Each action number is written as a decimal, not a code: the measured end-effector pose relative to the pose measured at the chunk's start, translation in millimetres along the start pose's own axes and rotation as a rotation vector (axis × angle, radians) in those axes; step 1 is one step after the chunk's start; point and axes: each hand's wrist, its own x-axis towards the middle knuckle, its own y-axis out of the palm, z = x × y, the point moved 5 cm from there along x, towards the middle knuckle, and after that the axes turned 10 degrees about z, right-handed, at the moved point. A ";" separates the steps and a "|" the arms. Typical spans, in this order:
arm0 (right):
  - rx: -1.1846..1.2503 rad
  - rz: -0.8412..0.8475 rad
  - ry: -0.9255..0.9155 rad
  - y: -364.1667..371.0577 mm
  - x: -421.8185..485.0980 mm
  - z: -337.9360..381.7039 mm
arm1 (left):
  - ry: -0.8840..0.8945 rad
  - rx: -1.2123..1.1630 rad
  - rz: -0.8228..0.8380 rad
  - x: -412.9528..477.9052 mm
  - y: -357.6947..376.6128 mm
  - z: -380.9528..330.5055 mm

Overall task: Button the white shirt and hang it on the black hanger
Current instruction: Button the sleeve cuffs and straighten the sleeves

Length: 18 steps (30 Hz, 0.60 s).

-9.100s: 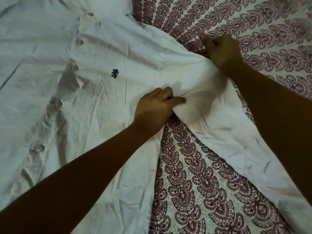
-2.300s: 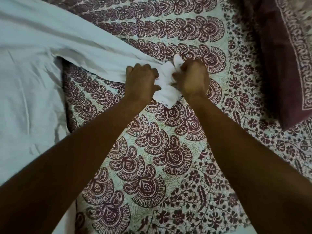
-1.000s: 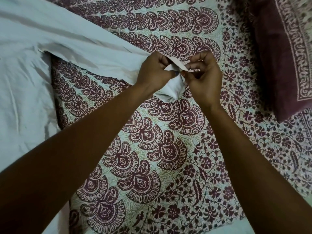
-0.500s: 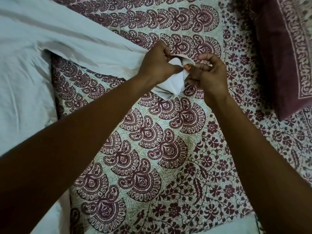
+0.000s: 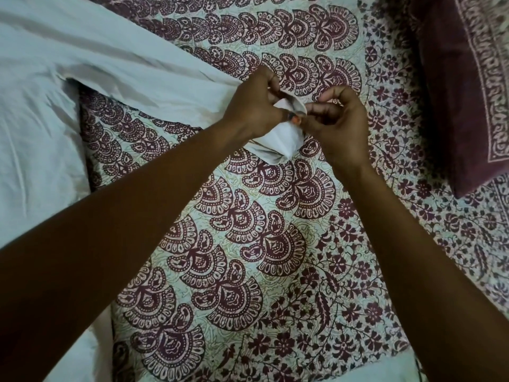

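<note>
While seemingly buttoning the sleeve cuff point(image 5: 278, 142), grips one edge with the left hand point(image 5: 253, 106) and pinches the facing edge with the right hand point(image 5: 338, 119), raised for slack; leaves the white shirt point(image 5: 41, 133) spread on the bedspread point(image 5: 248, 244) at left.

Both arms point(image 5: 124, 230) are bare right down to the wrists. The left hand point(image 5: 253, 106) and right hand point(image 5: 338, 125) are bare too, with one thumbnail point(image 5: 293, 117) painted orange-red.

Shirt point(image 5: 110, 64): plain white, faintly bluish. Sheet point(image 5: 275, 271): cream, printed with maroon paisley fans; small maroon flowers toward right edge. Pillow point(image 5: 451, 92), top-right corner: maroon, pale patterned border.
</note>
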 end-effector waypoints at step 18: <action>-0.436 -0.021 -0.253 4.8 -3.4 20.8 | 0.021 -0.057 0.047 1.0 6.0 6.7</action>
